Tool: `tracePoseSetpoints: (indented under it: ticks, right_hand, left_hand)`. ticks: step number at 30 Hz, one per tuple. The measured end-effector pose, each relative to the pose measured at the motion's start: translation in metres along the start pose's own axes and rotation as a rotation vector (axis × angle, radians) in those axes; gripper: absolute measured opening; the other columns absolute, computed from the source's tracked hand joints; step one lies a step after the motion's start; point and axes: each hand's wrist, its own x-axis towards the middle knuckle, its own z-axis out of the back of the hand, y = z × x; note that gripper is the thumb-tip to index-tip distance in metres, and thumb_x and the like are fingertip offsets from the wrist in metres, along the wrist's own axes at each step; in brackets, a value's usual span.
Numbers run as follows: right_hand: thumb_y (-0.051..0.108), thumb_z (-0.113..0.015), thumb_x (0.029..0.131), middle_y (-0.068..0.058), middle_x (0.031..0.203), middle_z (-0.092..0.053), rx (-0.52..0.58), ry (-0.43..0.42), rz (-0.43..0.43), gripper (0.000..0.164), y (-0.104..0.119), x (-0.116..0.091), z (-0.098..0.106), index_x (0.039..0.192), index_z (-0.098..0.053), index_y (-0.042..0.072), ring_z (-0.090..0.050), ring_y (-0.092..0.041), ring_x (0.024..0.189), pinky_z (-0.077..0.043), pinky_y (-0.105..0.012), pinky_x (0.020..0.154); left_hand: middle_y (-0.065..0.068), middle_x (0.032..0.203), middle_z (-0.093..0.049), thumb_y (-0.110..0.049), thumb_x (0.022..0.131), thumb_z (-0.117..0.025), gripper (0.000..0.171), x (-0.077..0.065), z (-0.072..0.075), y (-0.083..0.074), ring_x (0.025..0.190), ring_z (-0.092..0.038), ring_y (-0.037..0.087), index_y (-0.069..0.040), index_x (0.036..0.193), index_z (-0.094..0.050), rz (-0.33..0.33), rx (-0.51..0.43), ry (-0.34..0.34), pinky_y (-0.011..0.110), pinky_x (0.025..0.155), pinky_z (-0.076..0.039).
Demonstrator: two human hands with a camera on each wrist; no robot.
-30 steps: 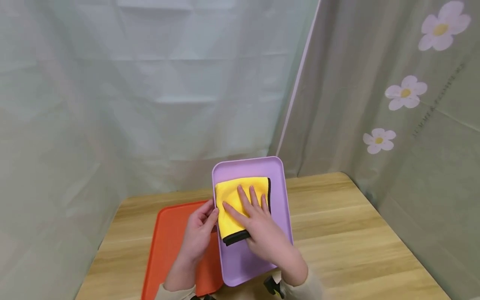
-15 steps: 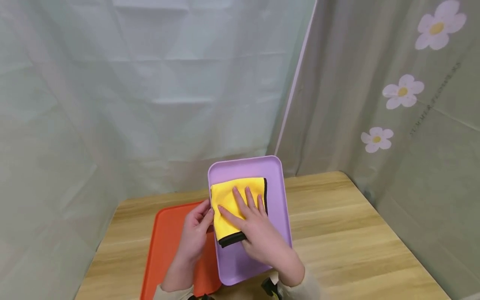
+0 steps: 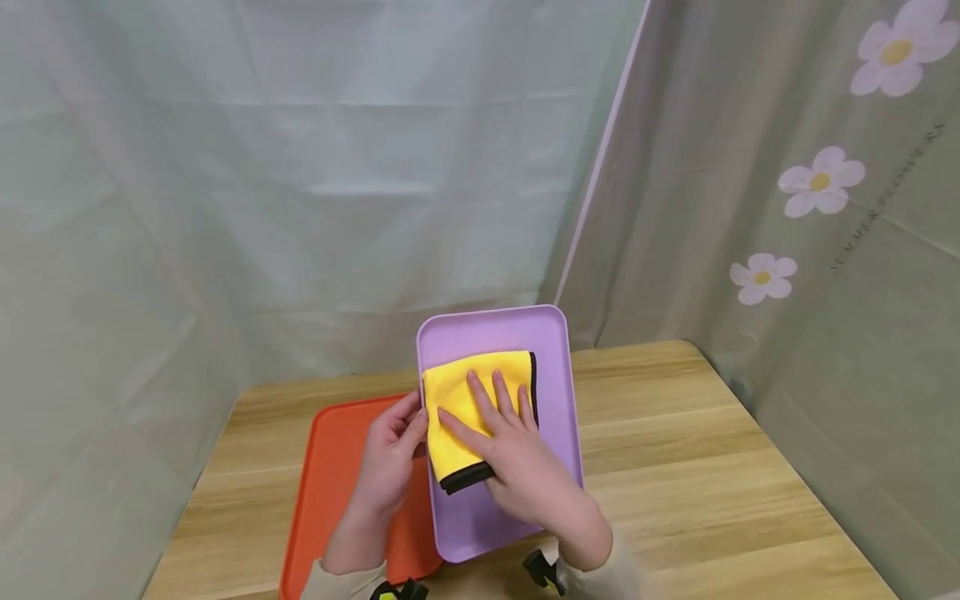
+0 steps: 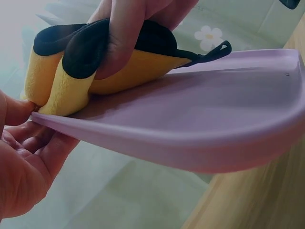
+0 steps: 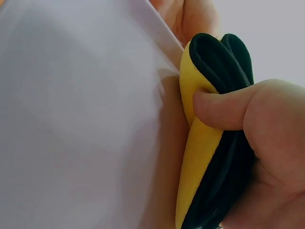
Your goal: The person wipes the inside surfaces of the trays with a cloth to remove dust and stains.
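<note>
My left hand [image 3: 387,450] holds the purple tray [image 3: 491,533] by its left rim. In the left wrist view the thumb is on top at the rim and the fingers are beneath. The tray is raised above the table and tilted. A folded yellow cloth [image 3: 450,454] with black edging is over its middle. My right hand [image 3: 525,471] grips this cloth, fingers spread across its upper face. In the right wrist view the thumb [image 5: 219,109] presses the cloth's tray-facing side. A black loop [image 4: 221,49] sticks out from the cloth's edging.
An orange tray [image 3: 330,483] lies on the wooden table [image 3: 675,467], partly under the purple tray and left forearm. Pale curtains [image 3: 337,192] hang behind and at the sides, with white flowers printed on the right one.
The head view shifts slightly. Both hands, the purple tray and the yellow cloth keep nearly the same arrangement; nothing is taken up or let go.
</note>
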Motion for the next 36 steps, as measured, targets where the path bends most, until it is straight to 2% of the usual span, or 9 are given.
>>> tracePoseSetpoints:
  ticks: [8,16,21,28,36]
  right_hand:
    - [-0.016,-0.061,0.075,-0.009,0.179,0.004,-0.017,-0.006,0.004,0.110,0.001,-0.002,0.001,0.168,-0.035,0.036,0.009,-0.041,0.162,-0.004,-0.075,0.123]
    - [-0.015,-0.064,0.070,-0.008,0.179,0.006,-0.018,-0.001,0.016,0.116,-0.005,0.000,0.006,0.169,-0.032,0.038,0.010,-0.040,0.162,-0.001,-0.072,0.125]
    - [-0.017,-0.061,0.072,-0.008,0.179,0.006,0.003,0.001,-0.008,0.117,-0.009,-0.001,0.007,0.170,-0.028,0.036,0.009,-0.040,0.162,0.000,-0.070,0.125]
    - [-0.018,-0.054,0.083,-0.016,0.178,0.002,0.070,-0.039,-0.024,0.099,-0.015,-0.004,0.009,0.171,-0.025,0.016,0.004,-0.044,0.161,-0.007,-0.069,0.126]
    - [-0.022,-0.054,0.075,-0.016,0.177,0.001,0.101,-0.067,-0.059,0.104,-0.022,-0.005,0.013,0.170,-0.015,0.000,0.002,-0.039,0.162,-0.009,-0.059,0.129]
  left_hand:
    - [0.021,0.119,-0.072,-0.001,0.111,-0.052,0.042,-0.001,-0.001,0.000,0.090,-0.077,0.022,0.008,0.152,-0.053,-0.006,0.001,0.010,0.036,0.076,-0.065]
    - [0.013,0.114,-0.076,-0.001,0.111,-0.052,0.041,0.002,0.000,-0.001,0.090,-0.077,0.020,0.010,0.151,-0.053,-0.022,-0.003,0.005,0.034,0.075,-0.065]
    - [0.011,0.111,-0.075,-0.003,0.111,-0.054,0.041,0.001,0.001,-0.002,0.090,-0.077,0.019,0.013,0.148,-0.054,-0.027,-0.010,-0.004,0.033,0.075,-0.065]
    - [0.001,0.101,-0.076,0.000,0.110,-0.054,0.039,0.001,0.003,-0.003,0.082,-0.075,0.013,0.017,0.145,-0.054,-0.023,-0.040,-0.018,0.030,0.070,-0.064]
    - [-0.001,0.100,-0.077,0.001,0.109,-0.054,0.039,0.002,0.003,-0.003,0.077,-0.074,0.013,0.019,0.144,-0.052,-0.017,-0.067,-0.031,0.028,0.067,-0.063]
